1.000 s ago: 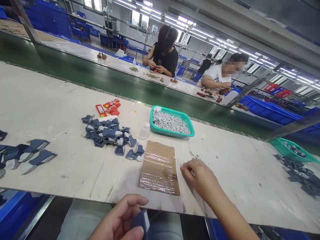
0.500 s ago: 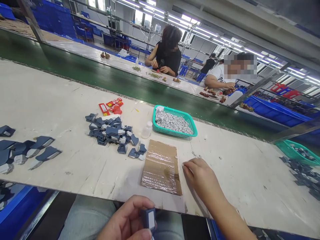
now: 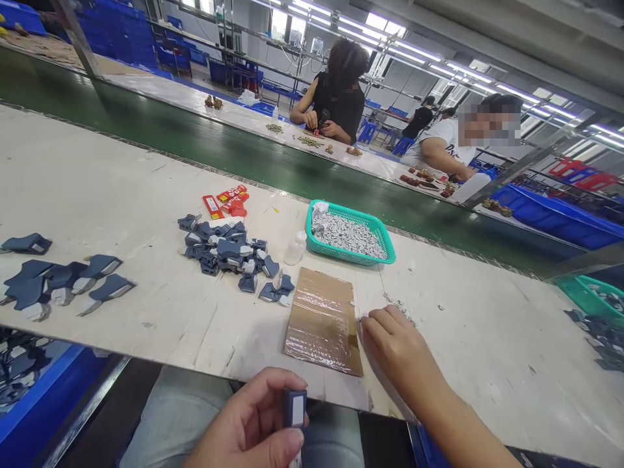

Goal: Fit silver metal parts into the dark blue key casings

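Cardboard sheet (image 3: 324, 322) beside relaxed, empty right hand (image 3: 402, 351); left hand (image 3: 248, 422) gripping navy piece (image 3: 294, 408).

A teal plastic basket (image 3: 375, 224) of small grey-and-white pieces sits mid-frame, a plastic bottle (image 3: 295, 249) just beside it and red packets (image 3: 230, 198) farther left. Beyond a green conveyor belt (image 3: 195, 146), a person in a black top (image 3: 340, 104) and a person in a white T-shirt (image 3: 446, 146) work; blue crates (image 3: 117, 39) stand at upper left.
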Demonstrator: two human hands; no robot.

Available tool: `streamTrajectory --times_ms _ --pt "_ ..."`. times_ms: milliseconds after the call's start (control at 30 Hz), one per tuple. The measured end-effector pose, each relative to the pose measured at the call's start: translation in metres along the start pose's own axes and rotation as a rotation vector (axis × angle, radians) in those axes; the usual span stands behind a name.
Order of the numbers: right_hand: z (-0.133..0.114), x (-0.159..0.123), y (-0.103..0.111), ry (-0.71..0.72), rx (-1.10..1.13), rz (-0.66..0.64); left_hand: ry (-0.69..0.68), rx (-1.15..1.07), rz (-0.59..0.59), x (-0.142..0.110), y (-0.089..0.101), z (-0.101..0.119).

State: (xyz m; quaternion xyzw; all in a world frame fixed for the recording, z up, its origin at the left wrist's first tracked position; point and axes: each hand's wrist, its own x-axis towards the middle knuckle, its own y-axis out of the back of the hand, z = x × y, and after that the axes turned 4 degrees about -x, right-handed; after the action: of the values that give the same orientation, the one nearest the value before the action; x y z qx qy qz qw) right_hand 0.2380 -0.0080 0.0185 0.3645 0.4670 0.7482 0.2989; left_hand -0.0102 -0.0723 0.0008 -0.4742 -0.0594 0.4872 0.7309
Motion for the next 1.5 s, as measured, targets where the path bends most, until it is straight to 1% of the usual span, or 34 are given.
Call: streamTrajectory --times_ms 100,167,233,333,400,467,500,567,633,700,767,900,1000,1167,1233,1333,1433,1500 --pt "-0.012 0.006 0.006 0.048 0.118 0.050 -0.008 0.001 0.022 -0.001 -0.002 0.001" --pt "-0.020 0.011 0.009 0.111 0.142 0.049 -0.011 0.021 0.037 -0.002 -0.002 0.003" --pt "-0.026 0.016 0.011 0.166 0.087 0.036 -0.011 0.058 0.056 -0.003 -0.003 0.004" --pt "-0.031 0.022 0.010 0.230 0.005 0.053 -0.039 0.134 0.086 -0.002 -0.002 0.004" --pt "-0.031 0.026 0.012 0.267 -0.010 0.062 -0.058 0.173 0.103 -0.001 -0.001 0.004" --pt "-0.032 0.028 0.018 0.276 0.007 0.069 -0.068 0.182 0.107 0.000 -0.001 0.004" --pt "-0.032 0.029 0.023 0.253 0.044 0.079 -0.079 0.186 0.107 -0.001 0.000 0.004" --pt "-0.036 0.028 0.037 0.162 0.208 0.109 -0.124 0.234 0.108 -0.003 0.000 0.005" --pt "-0.044 0.027 0.051 0.066 0.447 0.118 -0.175 0.388 0.142 -0.006 -0.001 0.008" --pt "-0.054 0.024 0.064 0.040 0.618 0.116 -0.225 0.590 0.216 -0.009 -0.004 0.011" --pt "-0.063 0.021 0.071 0.061 0.674 0.124 -0.283 0.732 0.291 -0.011 -0.008 0.013" --pt "-0.073 0.018 0.071 0.095 0.642 0.146 -0.389 0.825 0.384 -0.013 -0.013 0.014" --pt "-0.074 0.017 0.069 0.108 0.622 0.151 -0.375 0.894 0.358 -0.013 -0.013 0.014" --pt "-0.076 0.017 0.071 0.158 0.572 0.134 -0.342 0.939 0.357 -0.014 -0.014 0.017" --pt "-0.078 0.018 0.073 0.197 0.510 0.134 -0.359 0.961 0.338 -0.015 -0.014 0.018" --pt "-0.082 0.018 0.073 0.269 0.352 0.147 -0.419 0.988 0.350 -0.017 -0.014 0.018" --pt "-0.087 0.016 0.071 0.313 0.209 0.139 -0.453 1.045 0.295 -0.018 -0.010 0.014" --pt "-0.090 0.014 0.071 0.339 0.161 0.131 -0.513 1.075 0.291 -0.017 -0.005 0.011"
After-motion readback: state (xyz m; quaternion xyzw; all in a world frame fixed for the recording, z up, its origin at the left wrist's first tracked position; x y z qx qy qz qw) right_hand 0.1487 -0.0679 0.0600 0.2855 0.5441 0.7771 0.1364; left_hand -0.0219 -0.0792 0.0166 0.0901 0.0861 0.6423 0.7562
